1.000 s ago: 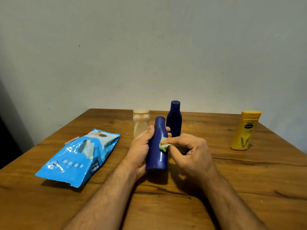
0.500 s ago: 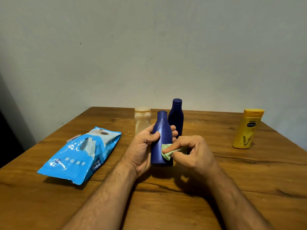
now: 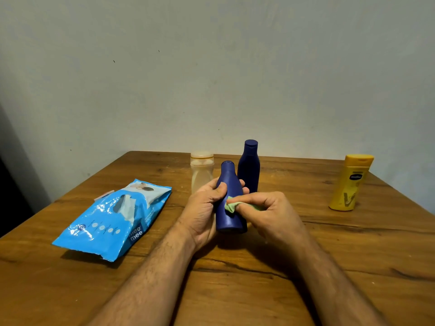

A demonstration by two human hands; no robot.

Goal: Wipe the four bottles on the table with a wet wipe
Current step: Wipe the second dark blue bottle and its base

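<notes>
Both hands meet at the middle of the table point(image 3: 353, 267). With my left hand point(image 3: 202, 212) I grip the near dark blue bottle point(image 3: 229, 208), thumb across its front and fingertips showing round its far side; the bottle leans a little to the left, and I cannot tell whether its base touches the wood. My right hand point(image 3: 270, 215) pinches a crumpled pale green wet wipe point(image 3: 231, 206) between thumb and forefinger and presses it against the right side of that bottle, about halfway up.

Just behind stand two more bottles, both upright: a second dark blue bottle point(image 3: 249, 170) to the right and a translucent cream bottle point(image 3: 202, 172) to the left, partly hidden by my left hand. Far off to the right, well apart from the others, a yellow bottle point(image 3: 350, 184) stands cap up. On the left of the table lies a blue wipes pack point(image 3: 110, 222), flat, its flap peeled open.
</notes>
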